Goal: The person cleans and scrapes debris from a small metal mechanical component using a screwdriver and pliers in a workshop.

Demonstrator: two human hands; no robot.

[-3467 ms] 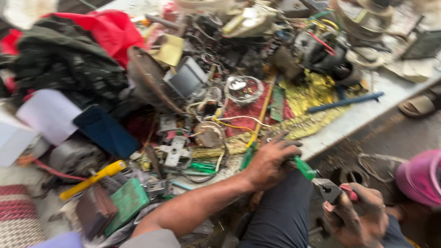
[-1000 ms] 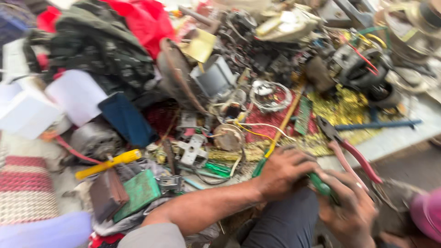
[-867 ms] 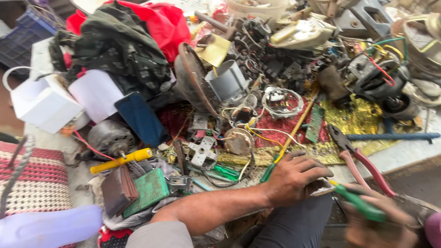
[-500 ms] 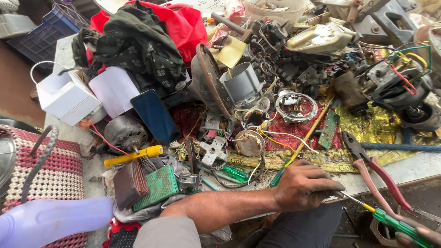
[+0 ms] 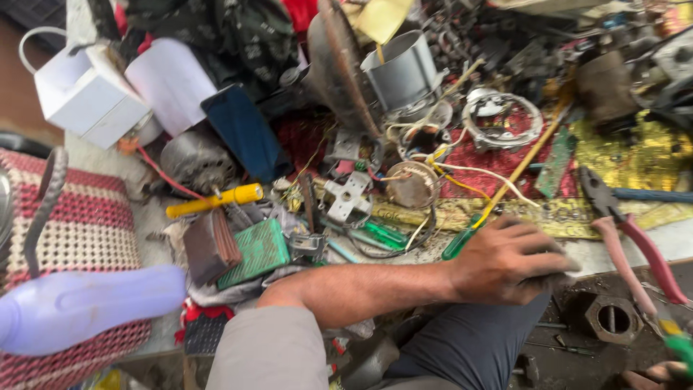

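1. At the near edge of the cluttered bench, toward four o'clock in the view, the left hand [image 5: 509, 260] lies palm down with fingers curled over something dark at the table's lip; what it covers is hidden, so I cannot tell whether it grips or only presses.
2. Just at the hand's eleven o'clock lies a green-handled screwdriver [image 5: 505, 189] with a long yellow shaft running up toward one o'clock, its handle touching or nearly touching the knuckles.
3. The right hand [image 5: 653, 377] shows only as fingertips at the bottom right corner, beside a green tool tip [image 5: 678, 345]; whether it is clenched on that tool cannot be told.
4. Red-handled pliers [image 5: 628, 235] lie at three o'clock from the left hand, the handles reaching over the bench edge above a large hex nut [image 5: 612, 318] below.
5. Risk, as I judge it: the pliers overhang the edge, so a nudge from either wrist could tip them off onto the nut.
6. Loose yellow and white wires [image 5: 462, 173] loop at twelve o'clock near a round brass part [image 5: 413, 184]; a sweeping forearm could snag them and drag small parts along.
7. A lilac plastic bottle [image 5: 86, 307] rests on a woven basket [image 5: 86, 224] at nine o'clock, and it could roll if the basket is bumped.
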